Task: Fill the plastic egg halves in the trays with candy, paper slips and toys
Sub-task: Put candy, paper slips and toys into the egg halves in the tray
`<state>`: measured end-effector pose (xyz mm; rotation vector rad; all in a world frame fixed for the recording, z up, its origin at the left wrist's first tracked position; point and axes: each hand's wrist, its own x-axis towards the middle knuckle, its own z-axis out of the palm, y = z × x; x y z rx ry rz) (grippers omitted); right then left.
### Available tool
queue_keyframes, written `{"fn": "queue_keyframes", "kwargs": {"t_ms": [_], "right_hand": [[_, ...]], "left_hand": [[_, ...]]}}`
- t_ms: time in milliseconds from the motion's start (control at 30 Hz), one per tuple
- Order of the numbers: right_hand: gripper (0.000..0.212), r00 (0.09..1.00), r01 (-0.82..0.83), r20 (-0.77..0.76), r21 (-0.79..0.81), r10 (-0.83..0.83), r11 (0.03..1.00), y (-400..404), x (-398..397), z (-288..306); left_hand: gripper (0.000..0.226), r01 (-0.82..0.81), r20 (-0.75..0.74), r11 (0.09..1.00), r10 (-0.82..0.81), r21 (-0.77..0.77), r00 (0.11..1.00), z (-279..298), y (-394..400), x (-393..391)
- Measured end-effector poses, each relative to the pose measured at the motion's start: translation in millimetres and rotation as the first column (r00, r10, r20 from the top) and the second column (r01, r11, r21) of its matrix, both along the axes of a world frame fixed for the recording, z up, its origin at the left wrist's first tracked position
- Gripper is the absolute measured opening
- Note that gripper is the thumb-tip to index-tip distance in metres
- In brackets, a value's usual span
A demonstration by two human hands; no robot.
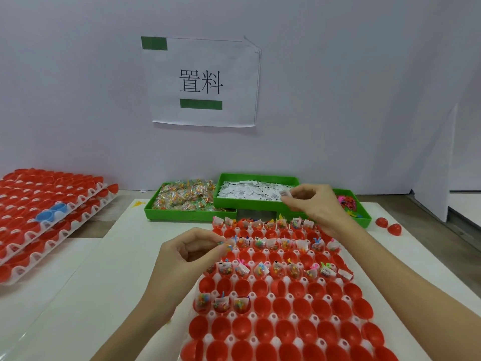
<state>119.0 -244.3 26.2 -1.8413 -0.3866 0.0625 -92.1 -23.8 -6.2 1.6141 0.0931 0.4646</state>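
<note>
Partly filled red egg halves (281, 306) in white tray (270, 297)

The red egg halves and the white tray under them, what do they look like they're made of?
The red egg halves look like thin glossy molded plastic: smooth cups with light glints. The white tray seems to be thin formed plastic, slightly translucent, with rounded posts between cups, though that is less sure.

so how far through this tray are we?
Done: three alternate rows of red egg halves at the far end hold candy, slips and toys, plus three halves of a fourth row. In hand: the right hand pinches a paper slip at the slip bin; the left hand holds small pieces at the second filled row. Left: the rest of that fourth row, the near rows, and the stacked trays.
</note>
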Motion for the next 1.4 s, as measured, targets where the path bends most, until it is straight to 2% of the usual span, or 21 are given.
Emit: {"fn": "queue_keyframes", "kwargs": {"t_ms": [67,167,300,433,700,900,1033,1133,1267,1333,1400], "right_hand": [[0.017,0.992,-0.091,-0.081,0.073,0.097,0.993,-4,-24,3],[0.018,0.961,-0.236,-0.129,0.071,0.243,0.969,-6,-63,6],[0.012,0.924,-0.379,-0.057,-0.017,0.378,0.925,-4,-113,4],[0.005,0.914,-0.391,0.078,-0.089,0.398,0.916,3,-140,-2],[0.018,0.904,-0.419,0.072,-0.047,0.422,0.907,4,-149,-4],[0.023,0.922,-0.386,0.027,-0.004,0.386,0.923,1,-150,0],[0.015,0.897,-0.441,0.018,-0.018,0.441,0.897,-6,-140,11],[0.011,0.944,-0.309,0.092,-0.087,0.317,0.947,-13,-107,20],[0.012,0.991,0.044,0.133,-0.113,-0.029,0.993,-26,-30,18],[0.013,0.98,0.175,0.132,-0.207,-0.15,0.963,-31,7,9],[0.012,0.968,0.236,0.179,-0.406,-0.177,0.883,-34,34,-4]], "left_hand": [[0.011,0.018,0.004,1.0,-0.018,0.01,1.0,1,-2,-2],[0.014,0.057,0.027,0.997,-0.058,0.048,0.998,3,-6,-5],[0.013,0.116,0.072,0.984,-0.126,0.134,0.989,3,-16,-7],[0.015,0.154,0.1,0.969,-0.175,0.192,0.979,-1,-23,-9],[0.015,0.037,0.072,0.996,-0.043,0.084,0.996,3,-20,-10],[0.031,0.094,0.033,0.995,-0.095,0.015,0.995,7,-19,-12],[0.023,0.12,0.006,0.992,-0.12,0.033,0.993,8,-18,-13],[0.019,0.115,0.01,0.993,-0.116,0.025,0.993,10,-17,-13],[0.019,0.115,0.022,0.993,-0.115,0.021,0.993,10,-16,-12],[0.019,0.112,0.016,0.993,-0.113,0.028,0.993,10,-15,-12],[0.019,0.116,0.012,0.993,-0.116,0.035,0.993,9,-15,-12]]}}
